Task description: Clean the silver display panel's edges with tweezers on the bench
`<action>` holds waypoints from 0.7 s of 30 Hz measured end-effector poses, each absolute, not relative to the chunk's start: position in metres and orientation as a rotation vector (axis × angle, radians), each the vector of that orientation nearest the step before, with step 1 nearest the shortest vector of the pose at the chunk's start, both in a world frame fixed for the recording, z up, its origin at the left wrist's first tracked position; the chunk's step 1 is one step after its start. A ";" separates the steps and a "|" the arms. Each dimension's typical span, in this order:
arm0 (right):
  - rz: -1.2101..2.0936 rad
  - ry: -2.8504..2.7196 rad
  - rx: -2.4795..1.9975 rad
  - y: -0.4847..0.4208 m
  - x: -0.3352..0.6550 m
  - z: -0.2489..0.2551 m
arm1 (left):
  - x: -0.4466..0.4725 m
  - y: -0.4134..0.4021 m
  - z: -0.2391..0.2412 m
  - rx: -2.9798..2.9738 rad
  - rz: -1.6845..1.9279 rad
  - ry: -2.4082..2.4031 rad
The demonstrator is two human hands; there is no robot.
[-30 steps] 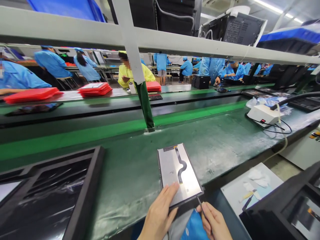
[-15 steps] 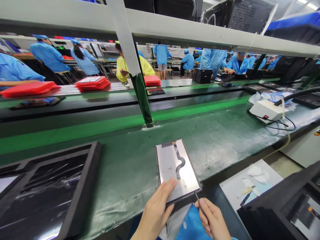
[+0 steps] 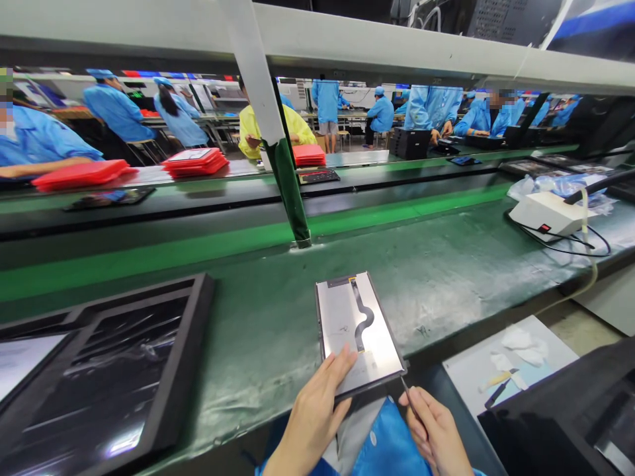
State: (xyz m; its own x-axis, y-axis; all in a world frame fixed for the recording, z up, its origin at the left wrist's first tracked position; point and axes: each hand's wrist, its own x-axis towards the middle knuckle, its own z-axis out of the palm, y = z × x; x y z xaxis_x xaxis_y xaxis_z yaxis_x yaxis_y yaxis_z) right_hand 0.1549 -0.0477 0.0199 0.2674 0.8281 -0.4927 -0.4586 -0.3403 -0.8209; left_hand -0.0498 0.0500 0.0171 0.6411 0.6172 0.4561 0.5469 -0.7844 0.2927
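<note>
A silver display panel with a black curved flex cable lies on the green bench, its near end jutting over the front edge. My left hand rests on the panel's near left corner, fingers flat on top and closed around the edge. My right hand pinches a thin metal tool, whose tip touches the panel's near right corner.
A black tray sits at the left. A white box with cables stands at the right. A grey post rises behind the panel. A lower board with wipes and a dark tray lie at right. Other workers sit beyond.
The view shifted slightly; the panel and both hands keep the same grip, with the tool tip still at the panel's near right corner.
</note>
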 end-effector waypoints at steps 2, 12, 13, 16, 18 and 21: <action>1.367 -0.376 -1.369 -0.048 0.156 0.023 | -0.050 0.050 0.018 2.707 0.830 0.973; 1.311 -0.341 -1.401 -0.049 0.163 0.027 | -0.050 0.049 0.020 2.710 0.815 0.981; 1.307 -0.338 -1.404 -0.049 0.164 0.028 | -0.051 0.049 0.019 2.709 0.819 0.980; 1.306 -0.326 -1.406 -0.050 0.166 0.032 | -0.051 0.049 0.017 2.698 0.807 0.983; 1.287 -0.321 -1.410 -0.050 0.168 0.034 | -0.051 0.050 0.016 2.695 0.797 0.979; 1.269 -0.325 -1.418 -0.050 0.171 0.036 | -0.052 0.049 0.015 2.701 0.784 0.977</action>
State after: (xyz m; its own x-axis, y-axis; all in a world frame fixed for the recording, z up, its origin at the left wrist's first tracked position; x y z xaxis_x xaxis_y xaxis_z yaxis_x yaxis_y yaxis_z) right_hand 0.1713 -0.0502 0.0356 0.3777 0.7824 -0.4951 -0.4477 -0.3138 -0.8373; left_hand -0.0516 0.0493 0.0155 0.6482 0.6345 0.4211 0.5485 -0.7726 0.3198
